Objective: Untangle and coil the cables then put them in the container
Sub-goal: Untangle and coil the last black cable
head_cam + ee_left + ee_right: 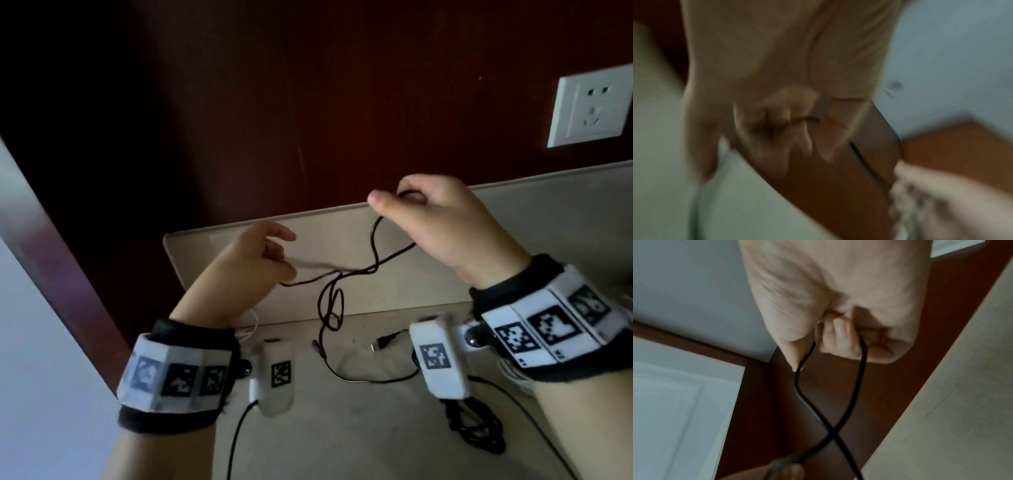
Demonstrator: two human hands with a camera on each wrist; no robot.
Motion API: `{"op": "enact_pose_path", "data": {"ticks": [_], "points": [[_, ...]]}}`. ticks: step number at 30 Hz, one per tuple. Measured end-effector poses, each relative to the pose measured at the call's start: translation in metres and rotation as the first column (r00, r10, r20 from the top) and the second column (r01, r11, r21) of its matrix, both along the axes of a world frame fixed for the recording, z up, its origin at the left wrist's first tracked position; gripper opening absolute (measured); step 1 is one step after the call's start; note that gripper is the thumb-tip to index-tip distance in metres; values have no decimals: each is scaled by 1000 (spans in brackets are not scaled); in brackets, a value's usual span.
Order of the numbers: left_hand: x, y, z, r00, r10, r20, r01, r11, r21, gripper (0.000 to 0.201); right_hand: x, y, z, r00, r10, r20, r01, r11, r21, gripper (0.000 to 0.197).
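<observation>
Holding the black cable (376,240) above the surface (342,428), my right hand (442,222) curls its fingers around a loop of it, while my left hand (250,263) pinches another stretch. Between my hands, both strands cross and hang down to the surface. At the far edge stands the container (342,222).

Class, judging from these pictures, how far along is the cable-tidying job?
Early. Done: nothing visibly stored. In hand: the right hand holds a loop of the black cable up, and the left hand grips its other strand plus a pale cable; they still cross. Left: untangling, coiling and storing, including the black USB cable on the tabletop.
</observation>
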State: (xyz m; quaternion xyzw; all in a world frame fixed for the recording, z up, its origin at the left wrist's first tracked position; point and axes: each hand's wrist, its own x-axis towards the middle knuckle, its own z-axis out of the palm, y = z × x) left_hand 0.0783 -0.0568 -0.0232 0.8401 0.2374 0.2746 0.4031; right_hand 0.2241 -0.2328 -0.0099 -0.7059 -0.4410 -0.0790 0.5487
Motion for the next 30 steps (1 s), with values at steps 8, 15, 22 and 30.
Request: {"op": "enact_pose_path", "data": {"ticks": [8,15,22,30], "points": [[10,-42,-4,931,-362,50,349,920,177,12,-17,17,-4,963,242,-122,-230,968,104,18],[-1,-15,9,835,24,550,115,969,-217,26,1,1,-2,987,26,157,-22,1000,-22,25],[-3,13,-3,926,218,308,-350,804,480,43,11,4,-8,869,-321,377,337,941,26,60],[-5,9,-2,992,-80,99,85,995,-54,42,20,1,-10,834,-399,381,470,875,-113,53]]}}
